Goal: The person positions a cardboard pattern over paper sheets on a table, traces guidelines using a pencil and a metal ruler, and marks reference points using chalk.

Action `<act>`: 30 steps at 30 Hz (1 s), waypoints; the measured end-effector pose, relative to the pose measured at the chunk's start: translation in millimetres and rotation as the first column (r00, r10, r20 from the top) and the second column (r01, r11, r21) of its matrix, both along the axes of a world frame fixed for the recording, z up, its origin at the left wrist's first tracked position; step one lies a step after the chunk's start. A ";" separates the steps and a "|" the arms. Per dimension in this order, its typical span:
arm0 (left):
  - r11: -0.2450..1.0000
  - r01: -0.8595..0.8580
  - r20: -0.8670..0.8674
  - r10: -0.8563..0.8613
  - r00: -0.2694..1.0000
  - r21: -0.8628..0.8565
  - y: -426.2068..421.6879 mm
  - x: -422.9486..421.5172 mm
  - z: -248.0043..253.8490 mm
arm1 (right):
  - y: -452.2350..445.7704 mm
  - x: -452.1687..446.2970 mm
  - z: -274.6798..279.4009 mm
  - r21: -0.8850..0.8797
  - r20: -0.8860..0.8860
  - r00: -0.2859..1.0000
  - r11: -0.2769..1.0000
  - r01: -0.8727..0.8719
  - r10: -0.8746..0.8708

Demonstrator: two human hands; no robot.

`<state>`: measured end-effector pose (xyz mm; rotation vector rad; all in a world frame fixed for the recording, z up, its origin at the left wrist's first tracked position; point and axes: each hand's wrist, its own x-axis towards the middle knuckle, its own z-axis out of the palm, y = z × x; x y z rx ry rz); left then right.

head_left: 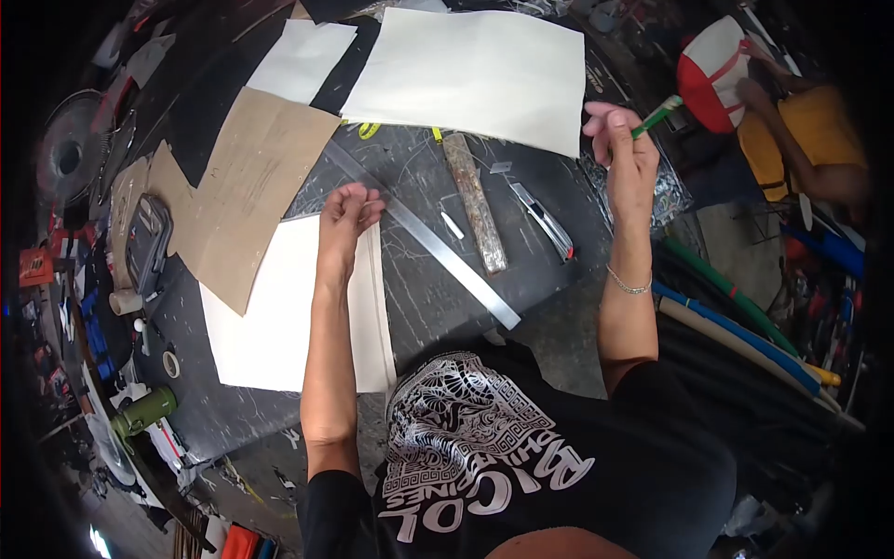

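Right hand (630,154) pinched closed around a green pen (657,118), left hand (345,216) half-curled at a metal ruler (438,248) — any hold unclear — scratched dark tabletop (419,300) below both, another person (833,179) beyond the pen.

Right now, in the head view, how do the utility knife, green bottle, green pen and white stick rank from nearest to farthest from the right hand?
From the right hand:
1. Green pen, held in it.
2. Utility knife, to its left.
3. White stick, left of the knife.
4. Green bottle, far lower left.
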<state>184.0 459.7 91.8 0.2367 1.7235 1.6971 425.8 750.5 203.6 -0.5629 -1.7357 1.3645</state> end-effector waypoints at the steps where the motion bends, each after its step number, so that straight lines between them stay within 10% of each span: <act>1: 0.999 0.035 -0.009 -0.035 0.999 0.026 0.7 2.2 11.6 | -7.5 2.3 8.3 0.011 -0.006 1.000 1.000 0.019 -0.019; 8: 0.935 0.284 -0.355 -0.197 0.914 0.214 -41.6 9.5 174.5 | -92.3 39.5 109.3 0.356 -0.047 0.996 0.931 0.085 -0.073; 11: 0.723 0.554 -0.543 -0.293 0.787 0.413 -91.0 3.4 238.7 | -129.4 57.0 156.9 0.398 -0.406 0.913 0.907 0.134 0.043; 13: 0.504 0.768 -0.727 -0.339 0.597 0.395 -131.5 -11.4 269.2 | -158.5 69.9 200.1 0.625 -0.332 0.894 0.780 -0.031 0.301; 19: 0.105 0.992 -0.953 -0.300 -0.036 -0.070 -216.6 2.1 312.2 | -260.2 80.7 313.5 0.827 -0.056 0.935 0.542 -0.152 0.349; 30: 0.083 0.936 -0.904 -0.300 -0.304 -0.342 -249.5 43.1 317.6 | -310.4 71.8 385.4 0.782 0.515 0.804 0.219 -0.583 0.298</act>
